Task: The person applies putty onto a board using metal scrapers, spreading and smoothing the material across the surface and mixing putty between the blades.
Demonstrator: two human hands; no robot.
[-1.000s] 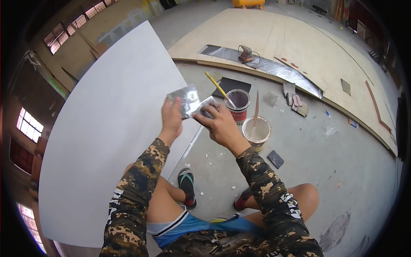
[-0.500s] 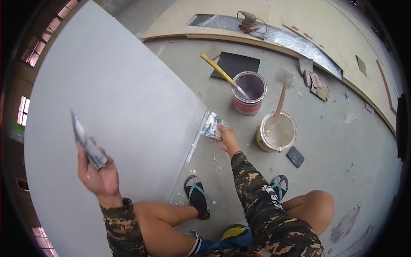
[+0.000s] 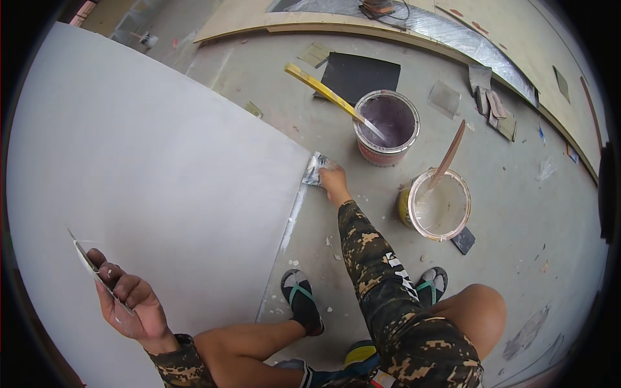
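Note:
My right hand [image 3: 334,183] grips a metal putty knife [image 3: 315,169], its putty-smeared blade against the near right corner edge of a large pale panel [image 3: 162,174]. White filler [image 3: 294,218] runs in a strip along that edge, below the blade. On the left, my left hand [image 3: 137,299] is raised over the panel and closed on a thin flat scraper [image 3: 90,264], seen nearly edge-on, with white paste along its side. Right of my right hand stand an open can with purplish insides [image 3: 383,155], holding a yellow-handled stick [image 3: 323,90], and an open can of pale paste [image 3: 440,233] with a wooden stick [image 3: 451,152].
A black sheet [image 3: 362,71] lies behind the cans, and a dark sanding block [image 3: 463,240] beside the nearer one. Scraps of sandpaper [image 3: 497,107] lie at the right. Across the back are wooden boards [image 3: 239,27] with a power sander [image 3: 377,8]. My sandalled feet [image 3: 302,301] flank my right arm.
My right hand has shifted slightly, the putty knife now at the panel's corner. My left hand has moved lower and left, turning its scraper edge-on. The whole view has tilted.

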